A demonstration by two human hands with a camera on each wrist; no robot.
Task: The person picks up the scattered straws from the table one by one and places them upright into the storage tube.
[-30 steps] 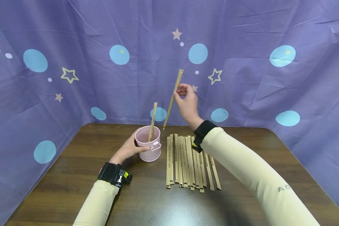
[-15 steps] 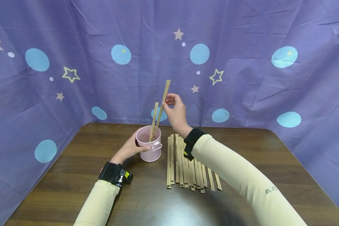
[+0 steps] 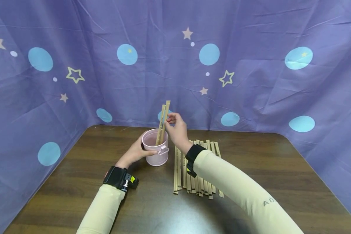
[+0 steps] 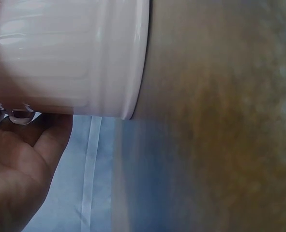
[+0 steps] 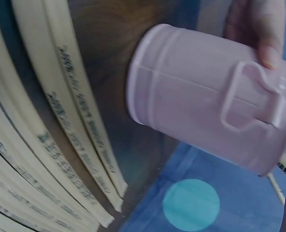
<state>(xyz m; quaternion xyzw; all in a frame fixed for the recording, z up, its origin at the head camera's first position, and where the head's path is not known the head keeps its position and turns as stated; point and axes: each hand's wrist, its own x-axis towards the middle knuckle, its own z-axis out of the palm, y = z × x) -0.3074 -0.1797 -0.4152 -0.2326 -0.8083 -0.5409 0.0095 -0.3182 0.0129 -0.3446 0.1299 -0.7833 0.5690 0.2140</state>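
A small pink metal bucket [image 3: 157, 159] with side handles stands on the table. My left hand [image 3: 135, 151] grips it from the left, the thumb along its front below the rim. One paper-wrapped straw [image 3: 160, 123] in a brown sleeve leans upright inside it. With thumb and fingertips my right hand [image 3: 177, 131] pinches a second paper-wrapped straw [image 3: 167, 109], whose lower end is down inside the bucket, beside the first. In the right wrist view the bucket [image 5: 196, 82] hides the straws' lower ends. The left wrist view shows the bucket wall [image 4: 55, 53] against my left palm.
Several more paper-wrapped straws [image 3: 179, 172] lie side by side right of the bucket, partly under my right forearm. The brown wooden table [image 3: 76, 175] ends at a purple curtain [image 3: 251, 97] with stars and dots.
My right hand has moved left and down, bringing the pinched straw from the air right of the bucket into its mouth. My left hand keeps its grip on the bucket.
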